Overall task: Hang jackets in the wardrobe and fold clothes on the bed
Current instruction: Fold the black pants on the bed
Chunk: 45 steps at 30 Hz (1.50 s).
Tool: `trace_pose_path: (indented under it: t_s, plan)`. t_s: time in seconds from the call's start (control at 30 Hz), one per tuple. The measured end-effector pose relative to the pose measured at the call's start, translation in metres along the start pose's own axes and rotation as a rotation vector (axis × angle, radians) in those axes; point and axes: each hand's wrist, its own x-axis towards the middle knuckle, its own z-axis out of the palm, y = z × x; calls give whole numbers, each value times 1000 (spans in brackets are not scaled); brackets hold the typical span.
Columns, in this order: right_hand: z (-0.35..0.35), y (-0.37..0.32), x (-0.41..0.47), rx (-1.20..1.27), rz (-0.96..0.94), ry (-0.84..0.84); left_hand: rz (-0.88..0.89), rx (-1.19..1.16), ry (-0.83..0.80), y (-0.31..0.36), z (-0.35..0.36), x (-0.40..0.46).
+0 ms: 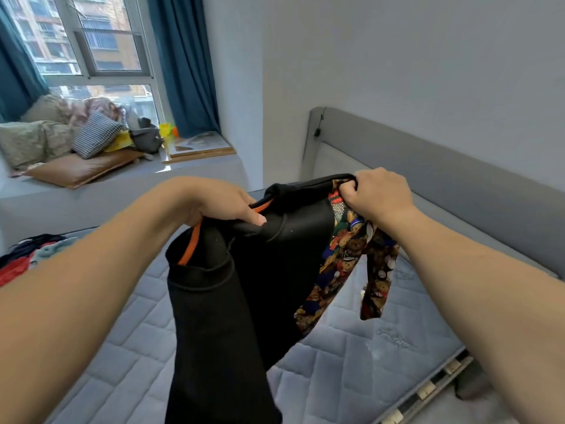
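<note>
Above the quilted grey-blue mattress (351, 356), both hands hold up a black fabric jacket with orange trim and a bear-print patterned lining (244, 270). The left hand (214, 200) has its fingers curled round the upper edge near the orange-edged opening, thumb pressed on the black cloth. The right hand (376, 194) is clenched on the opposite upper edge, where black cloth meets the patterned lining.

Orientation: the top edge runs roughly level between the two hands, left to right. The long axis hangs downward from that edge, toward the wearer and out of the bottom of the view. Its lower end is not visible, so contact with the mattress cannot be confirmed.

Risks, as judged:
- The garment appears twisted, with the lining turned outward at the right and a loose patterned strip dangling. Hanging or folding it so would probably leave it inside-out or bunched.
- Each hand grips only an edge; a slip at either side would drop that half onto the mattress.
- A heap of red, dark and teal clothes (27, 255) lies at the mattress's left edge, well apart.
</note>
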Motion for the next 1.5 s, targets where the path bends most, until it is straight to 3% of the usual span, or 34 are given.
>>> trace_pose_path:
  t_s: [0.2, 0.4, 0.47, 0.57, 0.77, 0.9, 1.0, 1.07, 1.13, 1.17, 1.23, 1.4, 1.47, 1.5]
  plan:
    - [151, 40, 76, -10, -103, -160, -245, 178, 16, -4, -13, 180]
    - [369, 43, 94, -117, -159, -333, -299, 354, 656, -99, 34, 392]
    - [430, 22, 54, -68, -163, -511, -376, 301, 626, -150, 74, 429]
    - [497, -18, -37, 27, -270, -796, -551, 226, 436, -241, 144, 450]
    - [562, -85, -174, 235, -273, -1289, -941, -126, 182, -412, 265, 425]
    - [581, -144, -230, 336, -263, -1431, -1061, -212, 207, -483, 319, 404]
    - [588, -194, -260, 378, -258, -1369, -1003, -199, 318, -508, 345, 388]
    - [594, -234, -268, 434, -92, -1268, -864, -524, 281, -516, 348, 374]
    - [603, -272, -266, 483, 260, -1278, -725, -948, 122, -519, 345, 355]
    - [611, -288, -263, 496, 450, -1307, -674, -1076, 34, -521, 342, 345]
    - [623, -308, -258, 461, 629, -1364, -611, -1254, -23, -526, 338, 324]
    - [622, -342, -232, 652, 849, -1495, -540, -1290, 236, -520, 296, 296]
    - [613, -358, -213, 795, 938, -1402, -452, -1145, 295, -521, 259, 289]
    - [611, -366, -203, 801, 1015, -1389, -422, -951, 305, -523, 237, 284]
